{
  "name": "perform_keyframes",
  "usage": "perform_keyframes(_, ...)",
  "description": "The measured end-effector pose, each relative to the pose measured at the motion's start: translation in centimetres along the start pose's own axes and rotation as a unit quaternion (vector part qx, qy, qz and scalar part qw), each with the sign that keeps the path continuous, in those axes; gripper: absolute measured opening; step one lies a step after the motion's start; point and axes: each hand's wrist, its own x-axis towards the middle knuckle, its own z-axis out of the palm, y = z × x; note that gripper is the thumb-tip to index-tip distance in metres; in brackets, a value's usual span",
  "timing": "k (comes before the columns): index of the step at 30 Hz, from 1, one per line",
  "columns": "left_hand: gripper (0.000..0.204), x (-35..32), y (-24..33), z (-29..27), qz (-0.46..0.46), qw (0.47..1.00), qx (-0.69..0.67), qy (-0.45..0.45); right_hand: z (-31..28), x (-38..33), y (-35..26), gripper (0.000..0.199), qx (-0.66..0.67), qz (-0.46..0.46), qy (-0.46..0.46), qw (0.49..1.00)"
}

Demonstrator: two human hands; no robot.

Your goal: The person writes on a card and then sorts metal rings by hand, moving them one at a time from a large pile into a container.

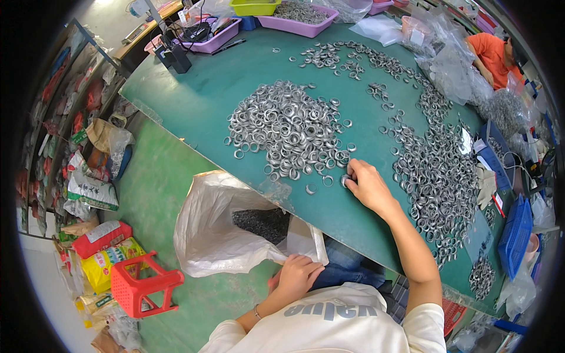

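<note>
Right hand point(371, 187) pinches one ring point(345, 181); ring pile point(288, 129) lies near, forward-left. Left hand point(299, 273), farther off, grips the sack point(203, 241).

Gry rings point(291, 126), dk grn table point(194, 88), wht sack point(203, 241), red stool point(126, 289)

The right hand point(369, 185) is covering part of a metal ring point(345, 181) at its fingertips. Fingers of the left hand point(299, 274) are hiding a bit of the white sack's point(206, 235) rim, and the dark pieces point(259, 225) inside are looking too small to tell. The tabletop point(194, 97) is concealing part of the jeans point(347, 263). The upper edge is cutting off a yellow-green tray point(254, 8).
</note>
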Motion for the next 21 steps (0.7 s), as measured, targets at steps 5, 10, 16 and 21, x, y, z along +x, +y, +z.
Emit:
perform_keyframes(5,0.008,0.1,-0.1,0.0,-0.001,1.0,0.008,-0.009,0.0,-0.1,-0.8,0.017,0.093,0.038,0.0,0.995)
perform_keyframes(10,0.009,0.4,0.1,-0.1,-0.006,1.0,0.005,-0.013,2.5,-2.0,-4.2,0.018,0.261,-0.084,-0.098,0.957)
perform_keyframes(16,0.009,0.2,-0.2,0.0,-0.004,1.0,0.004,-0.008,2.4,-0.4,-3.4,0.021,-0.023,-0.053,0.107,0.993)
perform_keyframes(21,0.009,0.2,-0.3,0.1,-0.007,1.0,0.002,-0.012,3.4,-0.2,-1.6,0.015,-0.027,-0.059,0.086,0.994)
